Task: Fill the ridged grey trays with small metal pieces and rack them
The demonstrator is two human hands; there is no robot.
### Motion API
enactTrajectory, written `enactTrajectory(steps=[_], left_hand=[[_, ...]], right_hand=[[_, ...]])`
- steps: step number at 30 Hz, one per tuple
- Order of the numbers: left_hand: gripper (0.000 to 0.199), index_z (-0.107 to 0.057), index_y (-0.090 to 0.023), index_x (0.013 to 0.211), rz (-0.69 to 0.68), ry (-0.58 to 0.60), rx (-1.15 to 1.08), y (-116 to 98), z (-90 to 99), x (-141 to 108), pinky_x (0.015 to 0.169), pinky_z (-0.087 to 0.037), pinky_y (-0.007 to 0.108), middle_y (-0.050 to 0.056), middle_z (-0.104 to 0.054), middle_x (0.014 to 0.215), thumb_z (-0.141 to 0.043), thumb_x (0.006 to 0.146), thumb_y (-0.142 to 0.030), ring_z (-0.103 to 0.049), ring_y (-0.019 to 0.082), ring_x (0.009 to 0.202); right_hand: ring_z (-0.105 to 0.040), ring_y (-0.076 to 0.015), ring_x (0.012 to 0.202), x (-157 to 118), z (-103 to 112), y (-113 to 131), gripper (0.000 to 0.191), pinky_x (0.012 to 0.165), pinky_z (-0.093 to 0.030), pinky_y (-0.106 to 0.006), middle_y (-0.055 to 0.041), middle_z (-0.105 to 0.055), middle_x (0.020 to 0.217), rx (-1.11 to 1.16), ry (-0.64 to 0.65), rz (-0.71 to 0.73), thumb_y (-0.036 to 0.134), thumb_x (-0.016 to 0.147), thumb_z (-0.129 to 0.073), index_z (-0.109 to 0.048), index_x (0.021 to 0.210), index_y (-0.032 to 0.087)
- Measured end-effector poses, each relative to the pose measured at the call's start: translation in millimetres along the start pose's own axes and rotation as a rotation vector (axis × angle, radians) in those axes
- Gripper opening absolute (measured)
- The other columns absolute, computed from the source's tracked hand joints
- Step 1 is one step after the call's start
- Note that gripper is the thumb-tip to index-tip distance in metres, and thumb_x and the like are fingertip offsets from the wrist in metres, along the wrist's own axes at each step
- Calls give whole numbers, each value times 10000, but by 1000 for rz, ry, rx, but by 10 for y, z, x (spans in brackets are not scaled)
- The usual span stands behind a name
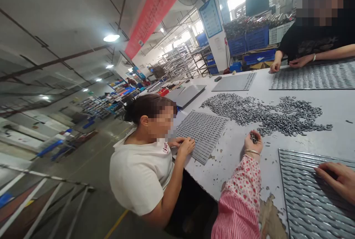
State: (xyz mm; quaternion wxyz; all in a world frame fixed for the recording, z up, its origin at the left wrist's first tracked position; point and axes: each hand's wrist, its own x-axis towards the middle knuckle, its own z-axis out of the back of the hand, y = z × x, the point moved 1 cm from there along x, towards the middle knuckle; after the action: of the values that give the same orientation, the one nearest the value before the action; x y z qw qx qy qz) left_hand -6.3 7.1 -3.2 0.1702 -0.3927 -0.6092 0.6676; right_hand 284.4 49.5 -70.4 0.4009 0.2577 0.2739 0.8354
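Several small dark grey oval pieces lie in the curled fingers of my left hand (253,142), palm up beside the pile. A loose heap of the same oval pieces (235,108) spreads over the white table (222,167) just beyond it. At the right edge, my right hand (338,180) rests over a grey ribbed board (307,202), with wavy rows of pieces along its grooves. Its thumb and finger come together at the tips on the board. Whatever is between them is too small to make out.
At my left, a person in a white top (141,172) works with both hands on another ribbed board (203,132). Across the table, a person in black (316,43) handles a further board (313,77). Flat boards (191,95) are stacked at the table's far left.
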Motion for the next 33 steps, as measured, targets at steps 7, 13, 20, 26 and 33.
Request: enactTrajectory(steps=[7,13,20,26,33], left_hand=[[289,-574,-153,912,84,192,-333,212,-9,-420,549,-449,206,38,-561,825,-338,941,-317,-514,78,637],[200,-598,-143,818,218,408,-488,410,-121,-690,366,-254,106,-29,-463,646,-603,803,-342,-335,8,444],[319,-611,-142,932,243,544,-390,372,-193,-950,350,-201,103,-58,-486,582,-718,690,-320,-323,-2,391],[297,-552,-169,855,95,544,-216,362,-221,-985,365,-232,119,-70,-489,533,-702,699,-373,-354,17,387],[170,-541,-145,793,274,499,-424,318,-177,-871,349,-231,106,-46,-500,590,-654,751,-265,-345,6,393]], right_hand=[[-576,-210,652,97,212,422,299,635,-450,-344,-71,-642,698,138,31,-83,461,788,-482,-621,718,207],[-517,-137,647,151,261,844,247,616,-405,-249,-14,-598,666,394,-12,-171,369,788,-501,-604,713,157],[-514,-113,653,149,-61,1241,185,602,-388,-226,-4,-612,728,730,120,-259,324,787,-553,-611,799,149],[-459,-82,592,131,-78,1276,226,549,-343,-199,33,-550,653,960,91,-391,347,689,-665,-577,742,147],[-420,-76,563,267,-57,1085,220,547,-311,-207,39,-520,622,893,66,-443,352,691,-650,-577,708,145]])
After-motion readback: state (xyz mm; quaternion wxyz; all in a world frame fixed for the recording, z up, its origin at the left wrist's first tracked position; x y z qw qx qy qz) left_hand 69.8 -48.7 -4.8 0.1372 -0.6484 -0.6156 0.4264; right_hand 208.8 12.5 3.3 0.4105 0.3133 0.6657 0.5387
